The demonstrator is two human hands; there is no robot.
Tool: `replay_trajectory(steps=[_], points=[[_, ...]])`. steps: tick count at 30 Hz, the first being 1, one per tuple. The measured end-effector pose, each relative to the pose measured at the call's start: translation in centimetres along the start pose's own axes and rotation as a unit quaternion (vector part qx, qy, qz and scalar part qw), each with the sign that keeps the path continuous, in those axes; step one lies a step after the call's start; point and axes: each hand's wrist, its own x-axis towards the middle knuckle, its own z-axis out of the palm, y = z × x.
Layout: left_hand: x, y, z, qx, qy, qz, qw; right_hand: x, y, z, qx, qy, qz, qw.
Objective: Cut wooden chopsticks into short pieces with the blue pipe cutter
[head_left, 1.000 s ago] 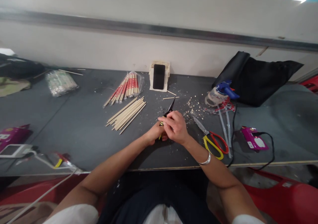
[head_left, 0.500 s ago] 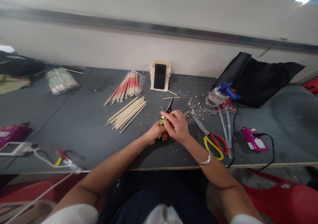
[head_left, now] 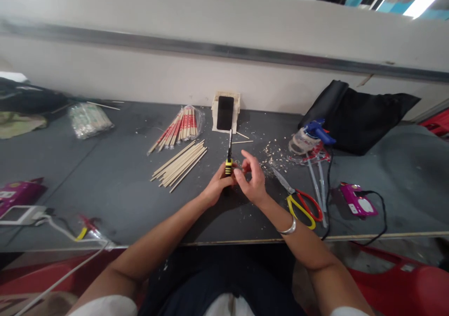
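Observation:
My left hand [head_left: 216, 185] is wrapped round the black-and-yellow handle of needle-nose pliers [head_left: 228, 166]. Their dark, narrow jaws point away from me, seen nearly edge-on, so whether they are parted is hard to see. Just to the right of the handle, my right hand [head_left: 254, 180] has its index finger stretched out and thumb apart, with nothing visible in it. Its thumb tip is close to the handle; contact cannot be made out. Left of my hands lies a loose pile of thin wooden sticks [head_left: 180, 164]. Two short sticks [head_left: 242, 142] lie beyond the pliers.
A phone [head_left: 225, 112] leans on a stand at the wall. Wrapped chopsticks [head_left: 182, 126] lie left of it. To the right are wood chips [head_left: 275, 154], red-and-yellow scissors [head_left: 298, 204], a blue glue gun [head_left: 317, 131] and a purple box [head_left: 358, 199] with a cable.
My right hand has come off the pliers and its fingers have spread. The pliers have turned from a tilt to the right to pointing almost straight ahead, still in my left hand.

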Motion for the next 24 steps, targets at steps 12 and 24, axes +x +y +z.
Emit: replay_trajectory(steps=[12,24], points=[[1.0,-0.8,-0.4,-0.088,0.031,0.064,0.994,-0.1,1.9,1.3,0.181,-0.088,0.175,0.964],[0.4,0.0,0.0,-0.112,-0.059,0.039,0.991,-0.1,0.4,1.3,0.102,-0.045,0.139,0.984]])
